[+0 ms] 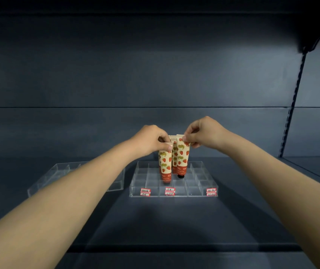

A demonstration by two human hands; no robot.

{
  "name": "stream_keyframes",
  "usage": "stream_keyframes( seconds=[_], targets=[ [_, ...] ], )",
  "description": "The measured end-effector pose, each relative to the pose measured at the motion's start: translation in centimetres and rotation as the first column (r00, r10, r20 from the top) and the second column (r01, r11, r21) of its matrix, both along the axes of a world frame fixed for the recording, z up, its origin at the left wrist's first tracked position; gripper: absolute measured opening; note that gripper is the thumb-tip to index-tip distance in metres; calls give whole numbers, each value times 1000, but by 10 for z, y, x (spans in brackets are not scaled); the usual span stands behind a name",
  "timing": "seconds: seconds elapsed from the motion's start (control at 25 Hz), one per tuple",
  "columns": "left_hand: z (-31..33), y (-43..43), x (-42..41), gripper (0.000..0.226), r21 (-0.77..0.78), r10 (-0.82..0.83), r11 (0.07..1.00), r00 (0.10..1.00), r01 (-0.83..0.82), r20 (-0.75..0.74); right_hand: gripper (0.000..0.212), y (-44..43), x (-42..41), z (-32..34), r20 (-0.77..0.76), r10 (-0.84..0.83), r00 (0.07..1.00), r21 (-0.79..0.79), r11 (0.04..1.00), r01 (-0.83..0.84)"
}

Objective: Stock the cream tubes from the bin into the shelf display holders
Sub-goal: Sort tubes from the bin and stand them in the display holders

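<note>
A clear acrylic grid holder (174,189) with red price labels on its front wall stands on the dark shelf. My left hand (151,139) pinches the crimped top of a cream tube (165,166) with a strawberry print, its cap down in a middle cell. My right hand (203,135) pinches the top of a second strawberry tube (182,158), whose dark cap hangs just above the cells. Another tube (174,162) stands behind and between them, mostly hidden. The bin is not in view.
A second clear acrylic holder (116,183) sits to the left, partly hidden behind my left forearm. The shelf back panel is close behind the holders. A slotted upright (293,105) runs down at the right.
</note>
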State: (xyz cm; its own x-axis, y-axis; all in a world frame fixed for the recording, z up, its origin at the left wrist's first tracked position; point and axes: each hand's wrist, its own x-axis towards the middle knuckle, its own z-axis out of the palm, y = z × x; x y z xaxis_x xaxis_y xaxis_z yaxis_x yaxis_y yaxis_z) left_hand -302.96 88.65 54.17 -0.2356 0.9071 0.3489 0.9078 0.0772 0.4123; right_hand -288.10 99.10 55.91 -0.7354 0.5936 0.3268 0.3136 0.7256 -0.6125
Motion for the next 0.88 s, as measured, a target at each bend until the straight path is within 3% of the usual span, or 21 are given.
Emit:
stream_keyframes(
  seconds=[0.56,0.88],
  targets=[
    [1,2,1,17,-4,20,1000,998,-20,-58,9,4,-6,-15,52,59,997,-26,998,-58],
    [3,1,-1,22,25,17,1000,998,-16,-66,11,5,-7,-16,81,41,996,70,996,-47]
  ],
)
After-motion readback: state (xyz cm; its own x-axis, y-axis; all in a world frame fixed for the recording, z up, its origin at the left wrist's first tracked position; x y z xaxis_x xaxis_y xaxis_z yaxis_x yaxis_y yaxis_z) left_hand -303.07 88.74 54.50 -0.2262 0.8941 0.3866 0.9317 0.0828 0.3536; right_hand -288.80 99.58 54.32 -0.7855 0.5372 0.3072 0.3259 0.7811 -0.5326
